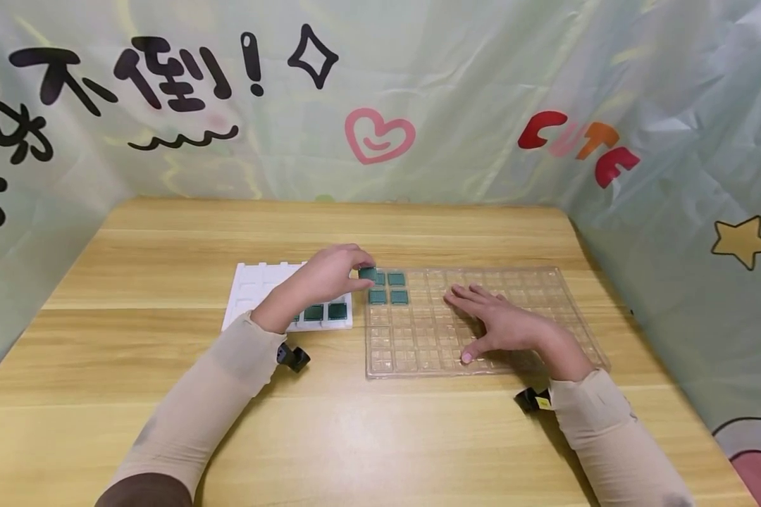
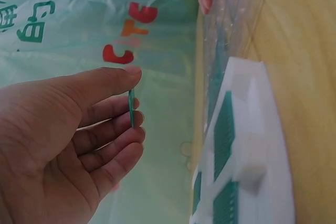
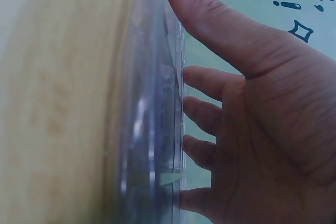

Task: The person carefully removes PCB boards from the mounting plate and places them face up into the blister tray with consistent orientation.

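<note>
Between thumb and fingers, my left hand (image 1: 331,273) pinches a small green square chip (image 1: 367,273) above the upper left corner of a clear plastic tray (image 1: 418,366). In the left wrist view the chip (image 2: 132,109) shows edge-on. Several green chips (image 1: 398,297) sit in the tray's left compartments. My right hand (image 1: 504,324) rests on the tray with its fingers spread; the right wrist view shows its fingertips touching the plastic. Under my left forearm lies a white tray (image 1: 247,289) with green chips (image 1: 337,311) along its near row, partly hidden by the arm.
Both trays lie on a wooden table (image 1: 355,436), the white one left of the clear one. A printed curtain (image 1: 456,91) hangs behind the table and along its sides. Small black devices (image 1: 294,358) are strapped at both wrists.
</note>
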Action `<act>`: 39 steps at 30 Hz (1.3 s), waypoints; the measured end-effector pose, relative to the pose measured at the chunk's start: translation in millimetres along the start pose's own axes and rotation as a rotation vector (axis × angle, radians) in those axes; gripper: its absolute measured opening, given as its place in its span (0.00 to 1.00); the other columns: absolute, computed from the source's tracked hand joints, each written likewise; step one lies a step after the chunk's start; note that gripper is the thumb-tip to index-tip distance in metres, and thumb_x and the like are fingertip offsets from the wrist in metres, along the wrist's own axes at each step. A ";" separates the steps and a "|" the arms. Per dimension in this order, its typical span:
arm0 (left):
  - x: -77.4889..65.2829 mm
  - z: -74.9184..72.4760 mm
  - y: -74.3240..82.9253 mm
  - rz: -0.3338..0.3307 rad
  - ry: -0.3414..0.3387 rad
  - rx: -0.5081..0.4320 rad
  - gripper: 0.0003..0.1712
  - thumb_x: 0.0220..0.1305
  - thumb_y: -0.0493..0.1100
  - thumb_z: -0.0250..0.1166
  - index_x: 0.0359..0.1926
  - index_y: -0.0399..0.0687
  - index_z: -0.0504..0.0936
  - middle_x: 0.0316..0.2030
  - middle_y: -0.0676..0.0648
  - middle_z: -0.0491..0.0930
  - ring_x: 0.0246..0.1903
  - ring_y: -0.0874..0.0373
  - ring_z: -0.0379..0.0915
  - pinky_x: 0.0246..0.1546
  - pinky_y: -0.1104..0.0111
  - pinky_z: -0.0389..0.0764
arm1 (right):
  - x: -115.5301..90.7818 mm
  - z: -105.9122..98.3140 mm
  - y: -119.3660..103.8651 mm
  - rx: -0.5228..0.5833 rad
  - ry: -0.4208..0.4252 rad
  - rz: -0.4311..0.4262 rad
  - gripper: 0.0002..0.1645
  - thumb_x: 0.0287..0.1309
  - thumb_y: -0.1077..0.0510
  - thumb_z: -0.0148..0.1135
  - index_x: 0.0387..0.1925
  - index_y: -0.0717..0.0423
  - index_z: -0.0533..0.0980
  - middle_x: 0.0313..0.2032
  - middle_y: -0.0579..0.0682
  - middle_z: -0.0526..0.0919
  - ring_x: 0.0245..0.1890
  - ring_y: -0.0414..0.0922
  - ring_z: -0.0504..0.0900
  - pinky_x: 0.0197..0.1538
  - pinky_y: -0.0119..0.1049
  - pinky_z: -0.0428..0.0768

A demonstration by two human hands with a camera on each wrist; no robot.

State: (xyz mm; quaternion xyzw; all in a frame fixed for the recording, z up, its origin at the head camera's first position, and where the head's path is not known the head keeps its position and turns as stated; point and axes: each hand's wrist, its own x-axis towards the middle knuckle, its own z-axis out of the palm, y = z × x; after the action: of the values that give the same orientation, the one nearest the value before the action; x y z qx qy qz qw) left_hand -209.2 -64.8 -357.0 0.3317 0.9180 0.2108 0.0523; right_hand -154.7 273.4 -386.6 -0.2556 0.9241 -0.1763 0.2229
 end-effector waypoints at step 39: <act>-5.6 37.1 13.6 0.119 -0.097 0.058 0.19 0.62 0.51 0.69 0.51 0.48 0.84 0.48 0.51 0.80 0.49 0.56 0.74 0.47 0.64 0.76 | -2.0 -1.0 -3.4 0.000 0.003 -0.004 0.70 0.39 0.30 0.73 0.77 0.51 0.50 0.76 0.56 0.42 0.74 0.62 0.35 0.66 0.71 0.39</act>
State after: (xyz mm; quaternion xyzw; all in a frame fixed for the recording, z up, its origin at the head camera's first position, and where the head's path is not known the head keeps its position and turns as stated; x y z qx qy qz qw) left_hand -188.1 -45.9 -385.1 0.3969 0.8988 0.1706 0.0748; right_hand -152.3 272.0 -383.6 -0.2574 0.9238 -0.1770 0.2214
